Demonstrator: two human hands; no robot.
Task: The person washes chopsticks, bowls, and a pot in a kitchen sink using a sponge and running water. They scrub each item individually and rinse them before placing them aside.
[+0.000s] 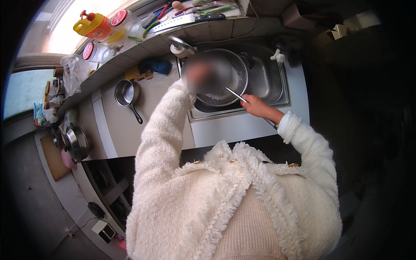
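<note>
A large metal pan with a dark side handle sits over the steel sink, and something whitish lies on its inner bottom. My right hand is closed around a metal utensil handle that reaches over the pan's rim; the utensil's far end is not clear. At the pan's left part is my left hand, under a blurred patch, so its fingers and anything in them cannot be made out. Beside the pan's upper left stands a faucet with a whitish body.
A small saucepan stands on the counter at left, near a dark blue cloth. A large knife, jars and a yellow pump bottle line the raised ledge. A steel pot stands far left.
</note>
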